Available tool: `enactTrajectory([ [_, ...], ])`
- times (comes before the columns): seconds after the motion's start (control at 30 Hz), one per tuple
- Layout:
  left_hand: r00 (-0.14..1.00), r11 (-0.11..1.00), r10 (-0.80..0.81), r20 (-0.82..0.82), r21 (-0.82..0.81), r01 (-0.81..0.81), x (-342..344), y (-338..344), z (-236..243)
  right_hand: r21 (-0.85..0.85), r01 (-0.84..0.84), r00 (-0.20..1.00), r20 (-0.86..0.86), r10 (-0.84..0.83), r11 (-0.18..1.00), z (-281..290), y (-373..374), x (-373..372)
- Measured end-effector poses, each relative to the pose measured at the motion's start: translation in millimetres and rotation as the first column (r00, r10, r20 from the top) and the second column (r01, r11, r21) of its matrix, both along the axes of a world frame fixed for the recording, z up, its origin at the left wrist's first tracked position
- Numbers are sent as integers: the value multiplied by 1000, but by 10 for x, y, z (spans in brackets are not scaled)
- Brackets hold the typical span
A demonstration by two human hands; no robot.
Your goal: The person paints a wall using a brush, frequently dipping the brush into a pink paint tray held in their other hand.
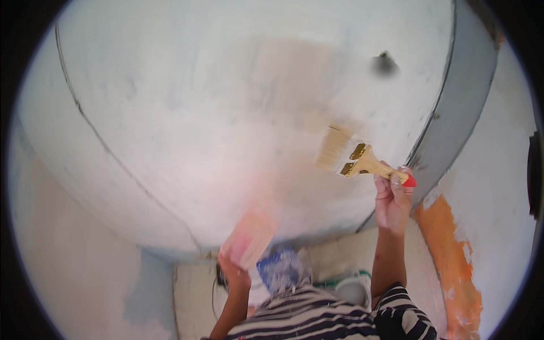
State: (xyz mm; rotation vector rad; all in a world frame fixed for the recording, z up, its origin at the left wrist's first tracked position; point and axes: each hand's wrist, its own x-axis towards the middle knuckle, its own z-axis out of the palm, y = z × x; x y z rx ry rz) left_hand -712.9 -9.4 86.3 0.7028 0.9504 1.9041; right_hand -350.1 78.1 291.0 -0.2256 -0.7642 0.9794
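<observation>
My right hand (391, 207) is closed around the handle of a wide flat paintbrush (365, 164). The brush has pale bristles, a whitish, paint-smeared ferrule and a wooden handle with a red end. Its bristles point left, in front of a white wall (198, 130); I cannot tell whether they touch it. Lower and to the left, my left hand (232, 275) grips a pinkish, box-shaped container (249, 238), blurred at its upper end. What is inside it cannot be made out. White smears show on my right fingers.
A dark hole (385, 65) sits high in the wall, and beige patches mark its middle. At the right runs a grey upright strip (453, 107), with an orange patch (445, 255) below. A white-smeared blue thing (279, 271) and a pale bucket (352, 290) stand by my body.
</observation>
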Motion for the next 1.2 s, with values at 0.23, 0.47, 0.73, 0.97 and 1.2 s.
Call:
enactTrajectory([
  [0.23,931,982,169,-325,139,-130,-41,191,-535,571,344,852,144,-503,745,2192,800,409],
  [0.47,938,972,217,270,-148,-182,265,-58,-277,865,395,382,151,-912,309,3996,1208,179],
  [0.73,964,968,124,236,-241,-66,12,141,-455,917,395,-46,89,-995,64,4581,1662,-194],
  [0.97,955,983,109,277,-173,-62,166,173,-335,958,-84,-182,257,-949,276,3363,1462,-219],
  [1.2,968,951,148,-201,-241,-196,-99,464,-1215,924,41,-82,383,-920,381,4207,1379,-275],
])
